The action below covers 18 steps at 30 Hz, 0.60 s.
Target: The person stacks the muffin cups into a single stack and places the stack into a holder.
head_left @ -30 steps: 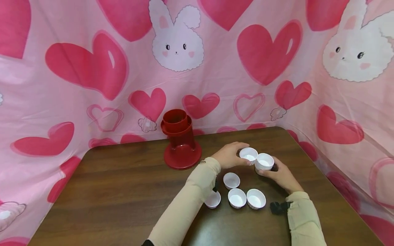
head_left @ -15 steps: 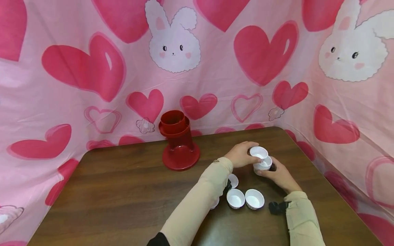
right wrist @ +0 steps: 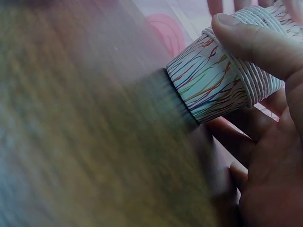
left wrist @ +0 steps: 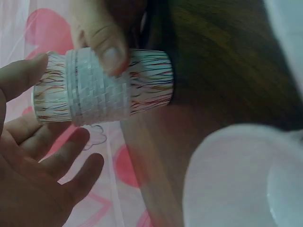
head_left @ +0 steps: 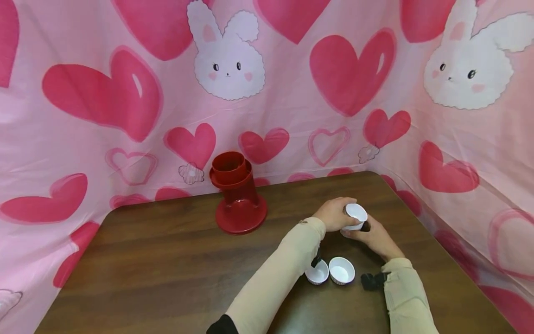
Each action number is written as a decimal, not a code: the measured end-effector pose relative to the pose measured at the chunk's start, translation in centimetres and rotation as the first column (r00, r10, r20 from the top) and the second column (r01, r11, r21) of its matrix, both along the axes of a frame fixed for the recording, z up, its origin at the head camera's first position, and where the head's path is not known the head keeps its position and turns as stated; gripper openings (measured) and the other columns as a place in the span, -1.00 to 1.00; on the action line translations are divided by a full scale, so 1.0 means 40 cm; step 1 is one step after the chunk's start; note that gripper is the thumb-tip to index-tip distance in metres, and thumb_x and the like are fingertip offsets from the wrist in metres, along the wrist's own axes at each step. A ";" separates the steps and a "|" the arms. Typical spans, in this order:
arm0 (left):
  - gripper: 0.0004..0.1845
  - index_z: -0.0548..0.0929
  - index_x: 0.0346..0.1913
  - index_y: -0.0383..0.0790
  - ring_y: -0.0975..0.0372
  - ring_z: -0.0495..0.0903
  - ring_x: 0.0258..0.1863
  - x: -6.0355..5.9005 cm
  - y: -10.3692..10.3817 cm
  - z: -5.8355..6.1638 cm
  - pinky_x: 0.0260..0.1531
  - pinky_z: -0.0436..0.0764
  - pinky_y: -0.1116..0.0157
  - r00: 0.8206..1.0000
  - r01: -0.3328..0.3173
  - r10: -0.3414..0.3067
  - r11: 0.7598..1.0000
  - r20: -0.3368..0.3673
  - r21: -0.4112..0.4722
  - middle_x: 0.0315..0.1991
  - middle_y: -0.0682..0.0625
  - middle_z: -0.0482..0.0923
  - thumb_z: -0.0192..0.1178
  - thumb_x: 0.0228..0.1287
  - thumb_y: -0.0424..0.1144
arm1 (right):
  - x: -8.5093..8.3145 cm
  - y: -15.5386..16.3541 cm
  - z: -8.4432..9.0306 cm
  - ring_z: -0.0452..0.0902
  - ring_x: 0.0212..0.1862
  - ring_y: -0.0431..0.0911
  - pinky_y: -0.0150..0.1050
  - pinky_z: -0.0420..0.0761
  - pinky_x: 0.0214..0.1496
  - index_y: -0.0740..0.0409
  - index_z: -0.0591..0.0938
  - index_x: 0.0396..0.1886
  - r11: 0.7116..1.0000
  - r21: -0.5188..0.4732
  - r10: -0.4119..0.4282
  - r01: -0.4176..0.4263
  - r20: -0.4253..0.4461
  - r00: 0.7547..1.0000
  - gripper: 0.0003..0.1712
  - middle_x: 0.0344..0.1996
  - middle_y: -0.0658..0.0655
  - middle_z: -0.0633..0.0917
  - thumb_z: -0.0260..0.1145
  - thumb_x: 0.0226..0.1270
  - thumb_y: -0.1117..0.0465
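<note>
A small white paper cup (head_left: 356, 211) is between the thumb and fingers of my left hand (head_left: 333, 214). It sits partly inside the top of a stack of paper cups (right wrist: 208, 78) with thin coloured wavy lines. My right hand (head_left: 378, 239) grips that stack, its thumb across the layered rims. In the left wrist view, the left thumb touches the top cup's side near its rim, with the other fingers spread below. Two single paper cups stand upright on the table: the right one (head_left: 342, 271) and the left one (head_left: 317, 272), partly covered by the left wrist.
A red plastic stand (head_left: 239, 211) with a round base and an open tube on top stands at the table's back. The brown wooden table (head_left: 158, 260) meets a pink heart-and-rabbit curtain (head_left: 292, 93) behind and at the right. A black wrist device (head_left: 373, 281) juts from the right sleeve.
My left hand has moved right with its cup and lowered it into the stack. My right hand has stayed nearly still. The left forearm now hides two of the standing cups.
</note>
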State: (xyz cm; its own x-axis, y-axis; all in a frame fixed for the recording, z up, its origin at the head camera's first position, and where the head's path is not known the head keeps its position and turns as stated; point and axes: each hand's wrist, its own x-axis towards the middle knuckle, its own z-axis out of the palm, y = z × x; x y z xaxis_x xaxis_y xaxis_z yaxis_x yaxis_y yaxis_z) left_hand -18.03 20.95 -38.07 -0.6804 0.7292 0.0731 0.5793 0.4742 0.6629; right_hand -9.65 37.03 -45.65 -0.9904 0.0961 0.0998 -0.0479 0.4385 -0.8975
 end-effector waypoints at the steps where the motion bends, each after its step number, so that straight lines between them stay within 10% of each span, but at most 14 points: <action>1: -0.36 0.56 0.36 -0.05 0.34 0.52 0.16 0.001 -0.002 -0.001 0.15 0.42 0.41 1.000 -0.007 0.007 1.000 0.001 -0.014 0.23 0.13 0.58 0.47 0.21 -0.10 | 0.000 -0.001 0.000 0.42 0.19 0.12 0.12 0.40 0.28 0.26 0.35 0.45 1.000 -0.009 0.003 -0.003 -0.003 1.000 -0.15 0.25 0.31 0.52 0.51 0.26 0.12; 10: -0.35 0.50 0.35 0.07 0.26 0.59 -0.01 0.007 -0.030 0.011 0.07 0.48 0.22 0.998 -0.049 0.041 0.974 -0.040 -0.220 0.11 0.13 0.64 0.46 0.20 0.00 | -0.016 -0.011 -0.006 0.44 0.12 0.09 0.02 0.43 0.22 0.29 0.45 0.34 1.000 -0.027 0.011 -0.012 -0.041 0.999 -0.27 0.14 0.29 0.58 0.53 0.22 0.19; 18: -0.20 0.28 0.55 -0.01 0.21 0.32 0.40 0.036 -0.090 0.081 0.36 0.27 0.02 0.990 0.137 -0.144 0.959 -0.009 -0.249 0.45 0.10 0.35 0.34 0.32 0.05 | -0.002 0.005 -0.011 0.41 0.17 0.16 0.13 0.38 0.23 0.30 0.43 0.34 0.999 -0.017 -0.039 0.038 -0.016 0.999 -0.24 0.15 0.33 0.56 0.54 0.21 0.18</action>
